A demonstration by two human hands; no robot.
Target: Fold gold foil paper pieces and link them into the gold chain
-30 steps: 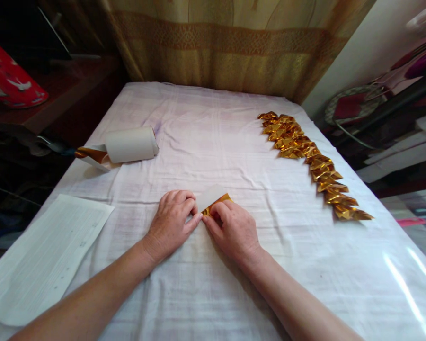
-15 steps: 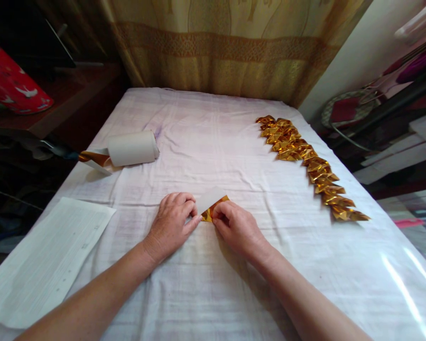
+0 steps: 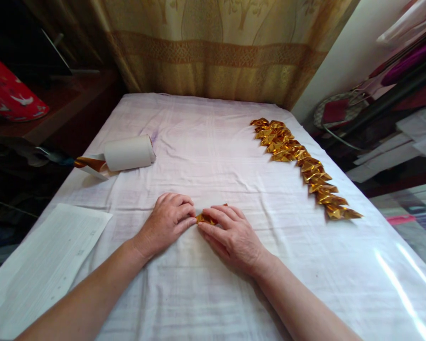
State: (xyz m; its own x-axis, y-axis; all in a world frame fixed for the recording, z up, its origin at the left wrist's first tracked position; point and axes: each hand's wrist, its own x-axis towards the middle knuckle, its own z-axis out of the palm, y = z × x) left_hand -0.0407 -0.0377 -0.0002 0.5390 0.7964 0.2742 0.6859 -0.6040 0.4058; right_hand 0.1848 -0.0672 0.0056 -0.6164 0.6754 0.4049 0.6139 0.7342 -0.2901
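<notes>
A small piece of gold foil paper (image 3: 205, 219) lies on the white cloth (image 3: 213, 156) between my two hands. My left hand (image 3: 165, 222) has its fingers curled, with the fingertips pressing the paper's left end. My right hand (image 3: 232, 237) lies flat over the paper's right part, fingers pressed together on it. Only a small gold strip shows between them. A row of several folded gold pieces (image 3: 301, 163) runs along the cloth's right side.
A white roll with a gold foil tail (image 3: 128, 152) lies at the left. A printed white sheet (image 3: 39, 260) sits at the near left corner. A curtain (image 3: 216, 52) hangs behind. Dark furniture stands at the left, cluttered shelves at the right.
The white flap of the paper that stood up has been folded down and no longer shows. My right hand has flattened over the paper. The left hand barely moved.
</notes>
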